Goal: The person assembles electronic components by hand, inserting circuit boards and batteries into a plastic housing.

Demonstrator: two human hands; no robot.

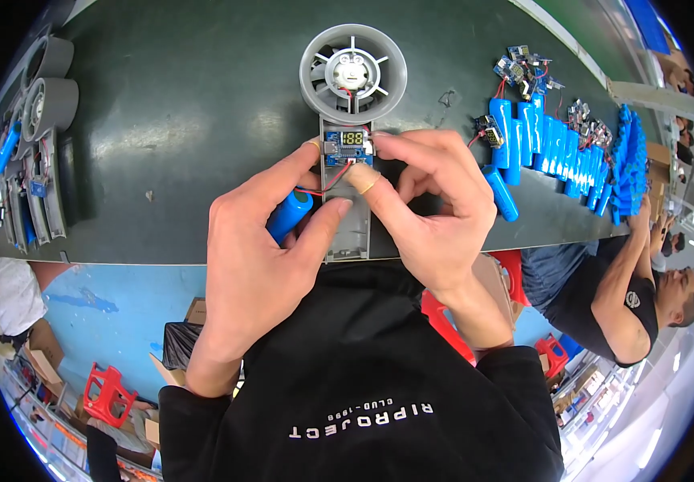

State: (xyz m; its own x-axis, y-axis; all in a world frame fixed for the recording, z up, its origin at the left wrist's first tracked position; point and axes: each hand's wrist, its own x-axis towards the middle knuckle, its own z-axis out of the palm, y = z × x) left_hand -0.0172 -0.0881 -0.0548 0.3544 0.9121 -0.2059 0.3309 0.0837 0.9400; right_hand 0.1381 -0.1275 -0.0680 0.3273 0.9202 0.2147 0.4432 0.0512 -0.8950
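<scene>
A grey handheld fan lies on the dark green table in front of me, its round fan head [311,95] at the far end and its open handle shell [352,239] toward me. At the top of the handle sits a small blue circuit board [349,149] with a lit digit display. My right hand [443,217] pinches the board's right side and lower edge between index finger and thumb. A blue cylindrical battery [289,215] is held in my left hand [258,237], whose index fingertip touches the board's left side. Red and black wires run from the battery to the board.
Many wrapped blue batteries [551,145] with attached boards [523,72] are lined up on the right of the table [202,88]. More grey fan housings [51,108] lie at the left edge. A co-worker [620,289] sits at the right, hands near the batteries.
</scene>
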